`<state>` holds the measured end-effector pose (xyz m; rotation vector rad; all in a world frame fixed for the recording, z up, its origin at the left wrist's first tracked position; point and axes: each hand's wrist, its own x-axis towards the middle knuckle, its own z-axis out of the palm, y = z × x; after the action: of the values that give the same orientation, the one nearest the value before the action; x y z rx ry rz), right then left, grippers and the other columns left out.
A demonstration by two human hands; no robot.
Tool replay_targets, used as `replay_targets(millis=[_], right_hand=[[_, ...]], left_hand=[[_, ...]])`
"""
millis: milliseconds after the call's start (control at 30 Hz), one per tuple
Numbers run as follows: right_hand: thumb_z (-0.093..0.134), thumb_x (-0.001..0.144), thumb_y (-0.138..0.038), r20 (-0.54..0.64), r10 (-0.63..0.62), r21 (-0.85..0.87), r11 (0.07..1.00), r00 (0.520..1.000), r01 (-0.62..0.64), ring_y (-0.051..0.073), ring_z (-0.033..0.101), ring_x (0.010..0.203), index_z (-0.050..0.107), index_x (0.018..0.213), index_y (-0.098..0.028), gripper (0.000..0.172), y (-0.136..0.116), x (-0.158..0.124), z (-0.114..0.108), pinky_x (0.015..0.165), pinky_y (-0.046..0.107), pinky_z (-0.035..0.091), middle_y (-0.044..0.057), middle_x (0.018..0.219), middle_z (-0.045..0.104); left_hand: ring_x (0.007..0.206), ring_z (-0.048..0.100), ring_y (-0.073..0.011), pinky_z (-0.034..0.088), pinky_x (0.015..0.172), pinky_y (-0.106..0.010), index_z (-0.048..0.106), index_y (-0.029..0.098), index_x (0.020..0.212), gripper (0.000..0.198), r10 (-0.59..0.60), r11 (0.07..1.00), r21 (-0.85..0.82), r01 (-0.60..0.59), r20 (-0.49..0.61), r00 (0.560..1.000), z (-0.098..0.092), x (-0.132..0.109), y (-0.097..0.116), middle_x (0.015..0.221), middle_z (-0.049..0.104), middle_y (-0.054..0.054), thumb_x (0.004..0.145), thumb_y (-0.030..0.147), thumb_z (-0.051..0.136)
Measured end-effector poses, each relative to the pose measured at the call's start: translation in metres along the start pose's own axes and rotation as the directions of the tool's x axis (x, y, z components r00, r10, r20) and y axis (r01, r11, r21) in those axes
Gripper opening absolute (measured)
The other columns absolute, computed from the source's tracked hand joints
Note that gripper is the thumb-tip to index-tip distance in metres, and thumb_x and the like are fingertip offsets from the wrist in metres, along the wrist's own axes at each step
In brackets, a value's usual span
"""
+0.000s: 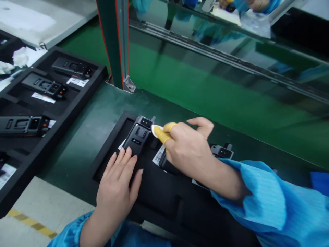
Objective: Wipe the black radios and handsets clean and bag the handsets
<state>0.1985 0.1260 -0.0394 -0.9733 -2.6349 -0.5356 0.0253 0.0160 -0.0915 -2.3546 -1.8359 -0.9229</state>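
A black handheld radio (pixel 138 135) marked Riton lies back up in a black foam tray (pixel 101 161). My left hand (pixel 118 178) rests its outstretched fingertips on the lower end of that radio. Yellow finger covers are on some fingers of my right hand (pixel 187 147), which pinches a small white cloth (pixel 156 130) against the radio's top corner, beside its stubby antenna. Partly hidden under my right hand is another radio (pixel 164 161) next to a white barcode label (pixel 158 155). A further radio (pixel 222 151) shows behind my right wrist.
At left, a second foam tray (pixel 77 115) holds several radios (pixel 43 85) with paper labels. A metal post (pixel 122 44) stands at the back of the green bench (pixel 74 147). Behind a rail (pixel 205 51), another person's hands (pixel 257 4) and blue sleeves appear.
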Motion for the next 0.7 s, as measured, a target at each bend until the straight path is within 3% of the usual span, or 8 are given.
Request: replay_targets(millis=[133,267,533,700], right_hand=[[0.042,0.086,-0.007,-0.047,-0.123,0.119,0.985,0.991,0.128,0.013,0.043,0.068,0.065,0.069,-0.018,0.031,-0.028,0.011,0.009,0.085,0.038,0.02,-0.001,0.068,0.057],[0.041,0.088,-0.009,-0.059,-0.141,0.115,0.982,0.988,0.147,0.015,0.043,0.069,0.064,0.069,-0.018,0.031,-0.042,0.019,0.015,0.084,0.038,0.023,0.0,0.065,0.053],[0.042,0.087,-0.008,0.003,-0.149,0.121,0.982,0.989,0.147,0.015,0.042,0.068,0.062,0.062,-0.018,0.034,-0.036,0.0,0.005,0.085,0.039,0.023,0.001,0.066,0.055],[0.043,0.082,-0.005,0.136,-0.051,0.107,0.994,0.989,0.037,0.013,0.042,0.066,0.059,0.055,-0.019,0.035,-0.021,-0.019,-0.013,0.085,0.039,0.02,0.0,0.064,0.055]], left_hand=[[0.116,0.059,-0.0268,0.044,0.102,-0.043,0.056,0.011,0.115,0.03,-0.005,1.0,0.009,0.005,-0.011,1.0,0.0,0.001,0.0,0.12,0.064,-0.017,0.086,0.021,0.056],[0.115,0.06,-0.0271,0.046,0.1,-0.043,0.057,0.009,0.113,0.029,0.011,1.0,0.026,-0.011,-0.002,1.0,0.0,0.002,-0.001,0.118,0.065,-0.018,0.087,0.021,0.054],[0.115,0.059,-0.027,0.046,0.1,-0.045,0.058,0.01,0.112,0.028,-0.004,1.0,0.019,0.003,0.017,1.0,0.0,0.0,-0.002,0.121,0.064,-0.017,0.088,0.023,0.053],[0.116,0.059,-0.0277,0.045,0.1,-0.045,0.057,0.011,0.115,0.03,-0.013,1.0,0.006,0.013,0.012,1.0,0.002,-0.001,-0.002,0.122,0.063,-0.017,0.087,0.023,0.055]])
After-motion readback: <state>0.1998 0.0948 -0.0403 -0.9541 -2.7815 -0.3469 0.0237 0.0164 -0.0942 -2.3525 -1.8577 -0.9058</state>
